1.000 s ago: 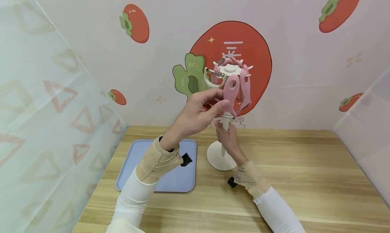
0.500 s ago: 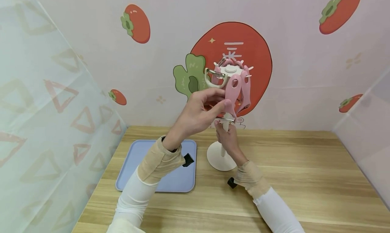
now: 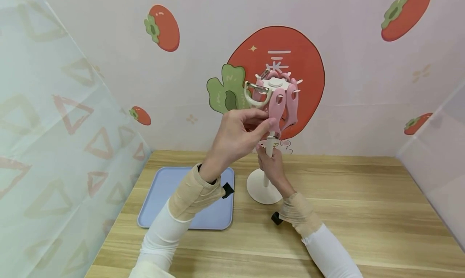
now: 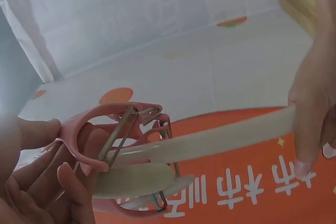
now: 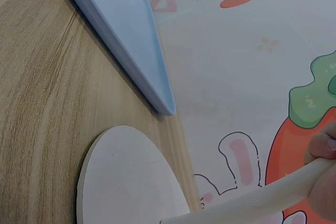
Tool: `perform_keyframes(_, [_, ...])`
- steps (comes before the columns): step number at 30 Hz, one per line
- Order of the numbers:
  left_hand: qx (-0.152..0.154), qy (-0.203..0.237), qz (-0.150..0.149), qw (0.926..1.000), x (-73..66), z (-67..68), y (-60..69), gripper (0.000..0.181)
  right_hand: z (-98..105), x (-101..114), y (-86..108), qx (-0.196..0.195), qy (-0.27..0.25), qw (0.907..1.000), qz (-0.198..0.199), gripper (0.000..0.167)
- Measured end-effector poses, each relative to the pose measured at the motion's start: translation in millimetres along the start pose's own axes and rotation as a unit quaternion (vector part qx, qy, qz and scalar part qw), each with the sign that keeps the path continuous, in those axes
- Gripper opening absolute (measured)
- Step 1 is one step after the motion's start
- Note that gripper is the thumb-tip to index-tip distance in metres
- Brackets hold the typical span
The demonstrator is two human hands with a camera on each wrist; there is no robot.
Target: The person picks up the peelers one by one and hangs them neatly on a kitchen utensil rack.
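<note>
A white stand (image 3: 275, 83) with hooks round its top holds several pink peelers, such as one pink peeler (image 3: 292, 104) at its right side. My left hand (image 3: 236, 139) pinches another pink peeler (image 3: 277, 108) between thumb and fingers, its holed handle end up and blade end down; whether a hook passes through the hole I cannot tell. A white peeler (image 3: 256, 102) hangs with its blade up just above my left fingers; its pale handle (image 4: 136, 179) shows in the left wrist view. Lower down, my right hand (image 3: 271, 163) grips the white pole (image 5: 252, 198) of the stand.
The stand's round base (image 3: 262, 189) rests on the wooden table (image 3: 348, 213). A blue tray (image 3: 152, 219) lies to its left, partly behind my left forearm. Behind the table rises a printed wall cloth (image 3: 363, 88).
My left hand has shifted slightly right and turned the pinched pink peeler, so its blade end now shows narrower. The right hand keeps its place on the pole.
</note>
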State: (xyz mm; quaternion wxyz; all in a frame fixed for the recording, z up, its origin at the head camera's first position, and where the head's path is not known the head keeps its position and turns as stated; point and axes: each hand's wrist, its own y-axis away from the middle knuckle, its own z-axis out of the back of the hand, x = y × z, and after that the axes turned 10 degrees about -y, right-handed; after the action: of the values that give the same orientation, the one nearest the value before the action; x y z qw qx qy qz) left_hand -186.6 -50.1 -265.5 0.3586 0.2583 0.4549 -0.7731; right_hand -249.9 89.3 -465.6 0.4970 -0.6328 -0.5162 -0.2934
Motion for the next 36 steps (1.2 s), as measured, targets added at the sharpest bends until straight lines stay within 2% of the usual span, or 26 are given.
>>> perform_keyframes(5, [-0.012, -0.049, -0.009, 0.9987, 4.0, -1.6, 2.1, 0.016, 1, 0, -0.3, 0.003, 0.016, 0.9999, -0.006, 0.055])
perform_keyframes(13, [-0.051, -0.06, -0.047, 0.9958, 9.6, -0.9, 7.3, 0.014, 3, 2, 0.6, 0.012, 0.03, 0.9995, 0.001, 0.056])
perform_keyframes(22, [-0.085, -0.136, -0.067, 0.9848, 9.2, 1.1, 14.0, 0.014, 6, 2, -0.7, 0.018, 0.029, 0.9994, 0.002, 0.055])
perform_keyframes(30, [-0.107, -0.151, -0.07, 0.9802, 18.3, 5.1, 18.6, 0.014, 6, -1, -2.1, 0.022, 0.037, 0.9991, 0.003, 0.056])
perform_keyframes(36, [-0.13, -0.152, -0.071, 0.9773, 29.1, 13.4, 22.4, 0.015, 4, 0, -2.4, 0.024, 0.05, 0.9984, 0.006, 0.052])
